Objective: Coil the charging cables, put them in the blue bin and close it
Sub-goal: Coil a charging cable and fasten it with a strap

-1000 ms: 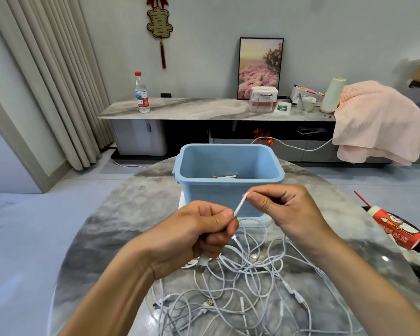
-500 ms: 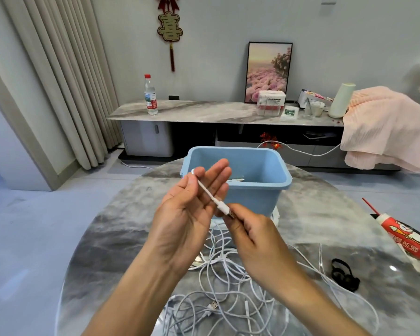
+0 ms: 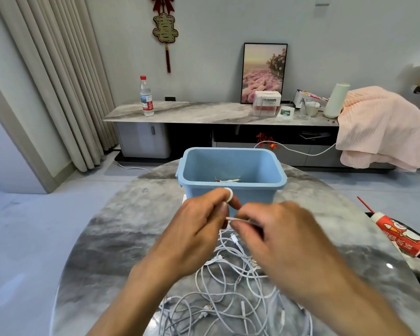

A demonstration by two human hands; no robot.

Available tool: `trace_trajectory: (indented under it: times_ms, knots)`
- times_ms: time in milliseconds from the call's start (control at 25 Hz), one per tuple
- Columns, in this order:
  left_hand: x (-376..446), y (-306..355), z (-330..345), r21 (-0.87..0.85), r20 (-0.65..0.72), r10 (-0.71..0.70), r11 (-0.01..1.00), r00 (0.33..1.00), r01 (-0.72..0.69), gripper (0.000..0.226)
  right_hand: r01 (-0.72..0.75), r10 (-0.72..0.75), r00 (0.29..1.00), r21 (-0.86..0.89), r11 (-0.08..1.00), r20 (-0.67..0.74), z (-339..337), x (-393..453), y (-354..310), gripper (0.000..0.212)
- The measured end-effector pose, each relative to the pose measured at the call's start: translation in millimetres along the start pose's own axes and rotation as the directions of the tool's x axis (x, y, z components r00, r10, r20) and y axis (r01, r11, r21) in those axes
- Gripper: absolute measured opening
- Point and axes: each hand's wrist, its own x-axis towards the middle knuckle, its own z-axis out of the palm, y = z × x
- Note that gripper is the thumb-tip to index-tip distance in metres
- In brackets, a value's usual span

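An open blue bin [image 3: 230, 194] stands on the round marble table [image 3: 131, 238], with a small cable piece lying inside it. Just in front of the bin, my left hand [image 3: 199, 229] has its fingers curled, and a white charging cable [image 3: 229, 194] loops over the index finger. My right hand [image 3: 277, 241] pinches the same cable a little to the right of the left fingers. A tangle of white cables [image 3: 228, 299] lies on the table below both hands. No lid for the bin is in view.
A red and white drink carton [image 3: 403, 236] with a straw lies near the table's right edge. Behind the table stands a low marble sideboard [image 3: 192, 115] with a water bottle [image 3: 146, 97], boxes and a pink blanket [image 3: 383, 127].
My left hand was flat with the cable across its palm; its fingers have curled and the cable now loops over the index finger. My right hand moved up and right, still pinching the cable.
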Motion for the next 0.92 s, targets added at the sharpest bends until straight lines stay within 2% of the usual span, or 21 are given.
trace_trajectory:
  times_ms: [80, 160, 240, 360, 440, 480, 520, 560, 640, 680, 720, 760, 800, 840, 880, 920]
  knots:
    - [0.7, 6.6, 1.2, -0.111, 0.122, -0.036, 0.993, 0.992, 0.050, 0.023, 0.075, -0.075, 0.992, -0.005, 0.997, -0.099, -15.8, 5.8, 18.7, 0.026]
    - [4.0, 12.1, -1.1, -0.362, 0.213, -0.149, 0.906, 0.966, 0.219, 0.026, 0.130, -0.099, 0.981, 0.188, 0.973, -0.166, -16.7, 12.4, 37.0, 0.034]
    - [4.3, 19.5, -3.8, -0.596, 0.359, -0.206, 0.701, 0.910, 0.393, 0.028, 0.130, -0.060, 0.984, 0.444, 0.886, -0.167, -4.6, 15.5, 51.2, 0.044]
    - [0.3, 23.8, -5.3, -0.789, 0.489, -0.070, 0.389, 0.869, 0.475, 0.024, 0.045, 0.027, 0.996, 0.709, 0.704, -0.091, 18.8, 16.1, 58.5, 0.050]
    - [-0.1, 21.0, -3.9, -0.893, 0.422, 0.000, 0.173, 0.907, 0.415, 0.018, -0.022, 0.073, 0.997, 0.766, 0.643, -0.033, 33.9, 14.3, 56.1, 0.040]
    - [0.8, 18.6, -2.9, -0.938, 0.339, -0.030, 0.069, 0.940, 0.341, 0.016, -0.046, 0.082, 0.997, 0.767, 0.639, -0.009, 41.5, 12.3, 51.7, 0.032]
    - [2.7, 15.4, -2.2, -0.973, 0.231, -0.118, 0.002, 0.966, 0.232, 0.019, -0.072, 0.087, 0.996, 0.766, 0.638, 0.021, 48.9, 9.2, 43.5, 0.027]
    - [5.5, 12.0, -2.6, -0.993, 0.115, -0.240, -0.006, 0.964, 0.117, 0.023, -0.112, 0.098, 0.993, 0.770, 0.628, 0.064, 55.9, 4.8, 33.2, 0.023]
    - [11.0, 5.9, -6.3, -0.989, -0.093, -0.422, 0.143, 0.902, -0.035, 0.025, -0.197, 0.099, 0.979, 0.712, 0.674, 0.177, 66.9, -5.5, 14.1, 0.020]
    - [12.4, 2.7, -9.1, -0.958, -0.184, -0.444, 0.279, 0.877, -0.060, 0.023, -0.209, 0.078, 0.971, 0.650, 0.731, 0.224, 68.3, -9.2, 6.3, 0.019]
    - [12.3, 0.6, -12.7, -0.879, -0.275, -0.408, 0.473, 0.871, -0.056, 0.020, -0.203, 0.059, 0.965, 0.587, 0.784, 0.255, 64.3, -10.9, 0.6, 0.017]
    - [9.9, -1.3, -16.0, -0.711, -0.346, -0.303, 0.702, 0.888, -0.037, 0.017, -0.180, 0.045, 0.965, 0.533, 0.827, 0.257, 54.8, -9.5, -2.7, 0.016]
    - [6.8, -1.6, -16.5, -0.471, -0.350, -0.159, 0.882, 0.923, -0.027, 0.016, -0.142, 0.034, 0.974, 0.485, 0.863, 0.225, 41.6, -6.3, -3.3, 0.017]
    - [3.6, -2.0, -14.0, -0.235, -0.278, -0.031, 0.971, 0.960, -0.036, 0.018, -0.084, 0.018, 0.987, 0.426, 0.901, 0.158, 26.8, -2.3, -0.7, 0.017]
    - [0.8, -0.3, -9.1, -0.068, -0.157, 0.040, 0.996, 0.987, -0.051, 0.019, -0.015, -0.012, 0.997, 0.345, 0.938, 0.075, 12.2, 1.1, 4.1, 0.017]
    - [-0.9, 3.6, -4.9, 0.024, -0.043, 0.064, 0.998, 0.997, -0.063, 0.022, 0.054, -0.056, 0.998, 0.243, 0.968, 0.001, -0.4, 3.8, 10.0, 0.014]
